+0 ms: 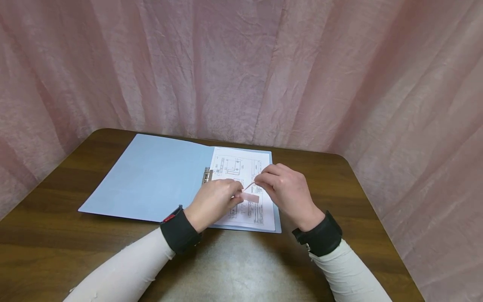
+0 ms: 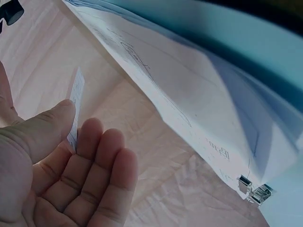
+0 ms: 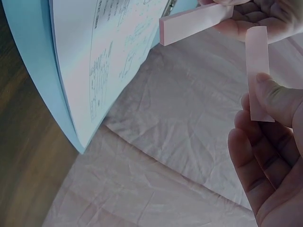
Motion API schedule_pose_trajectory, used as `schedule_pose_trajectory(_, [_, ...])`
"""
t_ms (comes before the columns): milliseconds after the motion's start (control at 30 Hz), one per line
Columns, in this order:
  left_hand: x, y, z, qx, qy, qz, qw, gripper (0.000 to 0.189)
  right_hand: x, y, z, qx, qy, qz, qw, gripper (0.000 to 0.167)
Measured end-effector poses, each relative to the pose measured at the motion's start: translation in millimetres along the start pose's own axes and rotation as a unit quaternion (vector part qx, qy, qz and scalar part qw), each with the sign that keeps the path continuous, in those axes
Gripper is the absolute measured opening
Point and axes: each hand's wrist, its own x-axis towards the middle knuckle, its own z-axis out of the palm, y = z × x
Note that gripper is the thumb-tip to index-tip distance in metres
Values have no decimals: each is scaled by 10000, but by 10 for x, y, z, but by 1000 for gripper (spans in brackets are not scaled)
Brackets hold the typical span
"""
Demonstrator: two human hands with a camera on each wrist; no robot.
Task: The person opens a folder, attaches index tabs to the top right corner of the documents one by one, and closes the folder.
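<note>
Over an open blue folder, my left hand pinches a small pad of pink sticky strips between thumb and fingers. In the left wrist view the pad appears nearly edge-on, its back printed. My right hand, just to the right, holds one loose pink strip by thumb and fingertips. That strip stands apart from the pad in the right wrist view. Below both hands lies a stack of printed technical drawings on the folder's right side, partly hidden by the hands.
A metal clip sits at the folder's spine beside the papers. The brown wooden table has rounded far corners. Pink curtains hang behind the table and along its sides.
</note>
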Motion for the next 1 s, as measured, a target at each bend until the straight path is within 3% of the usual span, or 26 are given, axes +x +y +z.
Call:
schedule_pose_trajectory(367, [-21,-63,-10,-68,120,-201,9997,14,-26,72,-24,93,-34,78,9999,18])
schedule_pose_trajectory(633, [-89,-94,-67,76,-123,-400,9991,18,-80,103,-58,-85,-126,225,9996,19])
schedule_pose_trajectory(1000, [-219,-85,-143,341,-161,-245,9990,16,-125,146,-70,-116,-264,366,9989,16])
